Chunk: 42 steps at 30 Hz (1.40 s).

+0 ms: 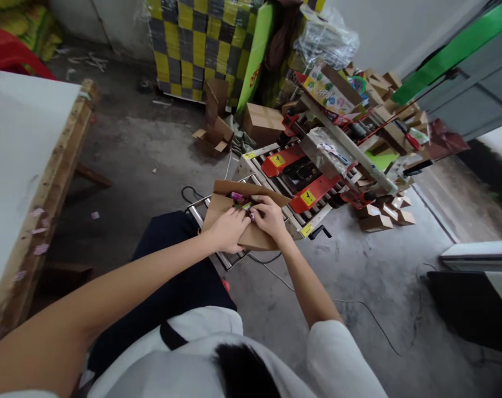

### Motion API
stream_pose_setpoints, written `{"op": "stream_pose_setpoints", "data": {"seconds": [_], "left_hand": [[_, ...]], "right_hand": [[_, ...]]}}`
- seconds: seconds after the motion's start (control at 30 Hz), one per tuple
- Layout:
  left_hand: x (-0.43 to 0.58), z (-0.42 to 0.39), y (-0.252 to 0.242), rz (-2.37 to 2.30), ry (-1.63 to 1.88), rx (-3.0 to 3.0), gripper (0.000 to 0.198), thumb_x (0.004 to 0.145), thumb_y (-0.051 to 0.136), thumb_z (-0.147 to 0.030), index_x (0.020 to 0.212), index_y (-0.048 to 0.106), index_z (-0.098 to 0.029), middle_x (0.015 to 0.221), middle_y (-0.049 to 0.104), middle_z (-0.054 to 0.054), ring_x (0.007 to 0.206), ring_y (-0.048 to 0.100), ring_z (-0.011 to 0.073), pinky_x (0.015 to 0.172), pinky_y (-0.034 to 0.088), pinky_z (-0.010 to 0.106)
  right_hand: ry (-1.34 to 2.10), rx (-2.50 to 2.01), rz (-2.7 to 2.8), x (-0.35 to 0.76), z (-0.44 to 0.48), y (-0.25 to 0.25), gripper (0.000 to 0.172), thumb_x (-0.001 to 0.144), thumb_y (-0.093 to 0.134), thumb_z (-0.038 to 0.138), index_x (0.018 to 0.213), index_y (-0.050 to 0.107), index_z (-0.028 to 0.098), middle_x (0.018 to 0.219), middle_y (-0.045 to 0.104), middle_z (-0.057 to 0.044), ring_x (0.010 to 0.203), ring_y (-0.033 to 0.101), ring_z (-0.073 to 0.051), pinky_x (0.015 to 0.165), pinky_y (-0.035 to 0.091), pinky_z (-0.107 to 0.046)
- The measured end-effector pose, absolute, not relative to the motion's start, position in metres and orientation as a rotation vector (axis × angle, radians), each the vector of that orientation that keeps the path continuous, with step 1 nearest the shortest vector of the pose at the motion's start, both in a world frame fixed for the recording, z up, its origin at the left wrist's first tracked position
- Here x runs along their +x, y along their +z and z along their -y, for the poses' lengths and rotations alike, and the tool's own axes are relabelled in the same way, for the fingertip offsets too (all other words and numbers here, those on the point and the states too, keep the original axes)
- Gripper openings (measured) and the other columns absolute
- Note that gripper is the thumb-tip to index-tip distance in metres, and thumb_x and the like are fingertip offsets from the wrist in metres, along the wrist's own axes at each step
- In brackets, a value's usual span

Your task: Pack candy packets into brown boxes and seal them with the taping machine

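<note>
An open cardboard box (258,239) rests at the near end of a roller conveyor, its flaps folded outward. Small items, one of them a pink packet (236,195), show inside it; the rest are mostly covered by my hands. My left hand (229,228) lies over the near side of the box, fingers stretched toward the contents and thumb apart against the near flap. Opposite it, my right hand (270,216) reaches in from the right with bent fingers. Its fingertips are close together at the small items, and what they hold is hidden. Both hands nearly touch.
Just beyond the box stands a carton-sealing machine (304,171) with red side guides and a crank handle. Cartons (262,122) lie behind and right of it. A white-topped table (31,138) is on the left, wrapped yellow-black stacks (201,50) at the back. Cables (367,309) cross the floor.
</note>
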<state>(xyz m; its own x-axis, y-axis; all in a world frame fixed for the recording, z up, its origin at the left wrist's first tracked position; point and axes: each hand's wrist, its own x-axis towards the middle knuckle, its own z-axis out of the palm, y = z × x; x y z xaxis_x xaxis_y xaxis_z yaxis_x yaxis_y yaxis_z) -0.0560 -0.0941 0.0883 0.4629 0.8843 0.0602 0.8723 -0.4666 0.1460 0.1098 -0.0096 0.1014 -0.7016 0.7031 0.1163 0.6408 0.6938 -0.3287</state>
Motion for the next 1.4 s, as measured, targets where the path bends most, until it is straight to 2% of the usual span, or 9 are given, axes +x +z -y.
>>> {"op": "stream_pose_setpoints", "data": {"seconds": [0.3,0.4,0.53,0.73,0.8,0.93,1.03,1.17,1.4], "left_hand": [[-0.053,0.085,0.098,-1.585,0.082,2.56,0.08,0.062,0.081,-0.059,0.119,0.058,-0.008,0.116,0.065,0.022,0.107,0.062,0.0369,0.097,0.042,0.043],[-0.054,0.088,0.094,-1.604,0.174,2.515,0.08,0.062,0.082,-0.055,0.122,0.058,-0.006,0.12,0.065,0.024,0.113,0.061,0.0379,0.102,0.042,0.044],[-0.058,0.096,0.087,-1.59,0.258,2.421,0.07,0.073,0.076,-0.051,0.125,0.059,-0.008,0.119,0.068,0.022,0.107,0.067,0.0362,0.097,0.048,0.044],[-0.07,0.138,0.075,-1.576,0.587,2.677,0.069,0.085,0.071,-0.032,0.143,0.045,-0.007,0.146,0.053,0.026,0.14,0.048,0.0377,0.12,0.035,0.051],[-0.079,0.14,0.082,-1.602,0.579,2.716,0.086,0.078,0.079,-0.031,0.15,0.037,-0.009,0.16,0.037,0.027,0.152,0.033,0.0392,0.125,0.026,0.054],[-0.097,0.101,0.106,-1.593,0.218,2.675,0.139,0.042,0.095,-0.055,0.156,0.03,-0.009,0.168,0.008,0.032,0.154,0.006,0.0539,0.123,0.014,0.065],[-0.104,0.065,0.117,-1.43,-0.05,2.625,0.144,0.039,0.089,-0.067,0.156,0.03,-0.008,0.163,0.022,0.035,0.149,0.021,0.0565,0.119,0.021,0.063],[-0.106,0.05,0.121,-1.4,-0.039,2.633,0.129,0.049,0.083,-0.067,0.156,0.034,-0.013,0.146,0.048,0.027,0.127,0.051,0.0439,0.107,0.037,0.051],[-0.079,0.078,0.117,-1.772,0.029,2.437,0.119,0.056,0.079,-0.074,0.154,0.041,-0.019,0.139,0.051,0.026,0.123,0.052,0.0434,0.102,0.036,0.048]], "right_hand": [[0.271,-1.144,2.389,0.108,-0.014,0.147,0.047,0.097,0.057,0.039,0.137,0.059,0.015,0.135,0.064,-0.016,0.127,0.058,-0.03,0.108,0.047,-0.043],[0.377,-1.174,2.536,0.113,0.014,0.129,0.046,0.096,0.06,0.043,0.132,0.063,0.016,0.125,0.07,-0.015,0.117,0.063,-0.031,0.104,0.048,-0.043],[0.344,-1.135,2.548,0.13,0.065,0.09,0.048,0.101,0.05,0.036,0.142,0.057,0.013,0.139,0.063,-0.017,0.135,0.052,-0.03,0.115,0.041,-0.045],[0.317,-1.128,2.483,0.134,0.068,0.071,0.043,0.104,0.043,0.029,0.141,0.06,0.017,0.135,0.066,-0.013,0.131,0.055,-0.025,0.117,0.041,-0.042],[0.301,-1.089,2.471,0.134,0.062,0.071,0.042,0.103,0.044,0.028,0.14,0.061,0.017,0.135,0.066,-0.013,0.129,0.056,-0.025,0.115,0.043,-0.042],[0.261,-1.011,2.454,0.137,0.058,0.067,0.042,0.103,0.047,0.032,0.139,0.062,0.017,0.131,0.067,-0.014,0.125,0.059,-0.026,0.111,0.047,-0.042],[0.232,-0.988,2.425,0.14,0.064,0.064,0.041,0.103,0.047,0.033,0.14,0.06,0.02,0.133,0.065,-0.013,0.126,0.058,-0.026,0.111,0.047,-0.042],[0.108,-1.105,2.237,0.14,0.073,0.059,0.03,0.1,0.053,0.033,0.125,0.068,0.023,0.123,0.064,-0.012,0.123,0.055,-0.027,0.119,0.038,-0.051],[0.164,-1.263,1.992,0.141,0.033,0.046,0.027,0.097,0.057,0.035,0.115,0.06,0.015,0.13,0.05,-0.018,0.135,0.038,-0.028,0.126,0.018,-0.059]]}}
